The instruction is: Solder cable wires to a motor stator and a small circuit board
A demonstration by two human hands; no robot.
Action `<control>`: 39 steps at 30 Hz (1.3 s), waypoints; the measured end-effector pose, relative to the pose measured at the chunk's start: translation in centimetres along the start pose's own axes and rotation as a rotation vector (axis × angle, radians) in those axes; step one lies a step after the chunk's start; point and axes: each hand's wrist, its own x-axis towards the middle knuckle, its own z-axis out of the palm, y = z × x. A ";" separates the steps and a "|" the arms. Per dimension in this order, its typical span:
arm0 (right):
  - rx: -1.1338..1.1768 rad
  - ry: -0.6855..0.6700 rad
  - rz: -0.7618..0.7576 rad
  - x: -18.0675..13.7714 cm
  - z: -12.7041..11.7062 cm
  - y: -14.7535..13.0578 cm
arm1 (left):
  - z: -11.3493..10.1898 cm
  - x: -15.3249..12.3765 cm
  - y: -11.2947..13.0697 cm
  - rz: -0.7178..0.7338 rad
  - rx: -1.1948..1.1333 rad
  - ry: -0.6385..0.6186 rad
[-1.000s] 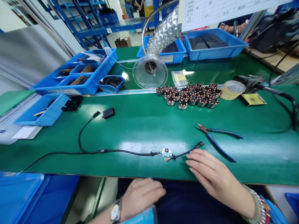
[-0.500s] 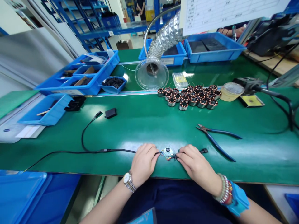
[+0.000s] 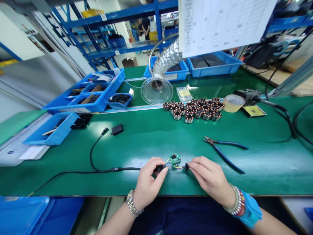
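A small round green circuit board (image 3: 175, 159) is between my two hands, with thin coloured wires running out on both sides. My left hand (image 3: 151, 181) is closed on the end of a long black cable (image 3: 132, 168), where yellow and blue wires come out towards the board. My right hand (image 3: 210, 178) pinches a black cable end (image 3: 187, 166) joined to the board by red and yellow wires; its fingers hide most of this piece. Diagonal cutters (image 3: 223, 151) with blue handles lie open beyond my right hand.
Several copper-wound stators (image 3: 189, 117) stand in a group further back, beside a roll of tape (image 3: 234, 103). A clear extraction hood (image 3: 156, 94) stands behind. A small black box (image 3: 117, 129) lies left of centre. Blue bins (image 3: 55, 137) line the left side.
The board has turned and now shows its green component side. My left fingers have shifted their hold on the cable. The camera view has tilted up a little.
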 end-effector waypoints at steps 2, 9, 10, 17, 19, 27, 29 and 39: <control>-0.024 0.056 -0.057 1.5 -0.7 0.2 | -1.0 1.5 1.0 -0.115 -0.150 -0.079; -0.029 0.173 -0.161 5.0 -1.3 1.8 | -3.0 6.3 1.7 -0.273 -0.481 -0.259; -0.014 0.174 -0.155 5.0 -1.1 2.1 | -2.8 6.5 1.4 -0.276 -0.522 -0.246; 0.054 0.069 -0.085 4.2 0.6 3.2 | -1.3 6.5 -0.4 -0.370 -0.678 -0.166; 0.054 0.058 -0.076 4.1 0.7 3.1 | -1.3 6.5 -0.5 -0.419 -0.708 -0.177; 0.021 0.074 -0.105 3.8 0.5 2.8 | -1.8 6.3 -0.7 -0.407 -0.758 -0.223; 0.004 0.082 -0.113 3.8 0.4 2.7 | -1.8 6.2 -0.8 -0.402 -0.769 -0.234; -0.004 0.073 -0.116 3.9 0.3 2.8 | -1.9 6.1 -1.0 -0.382 -0.781 -0.248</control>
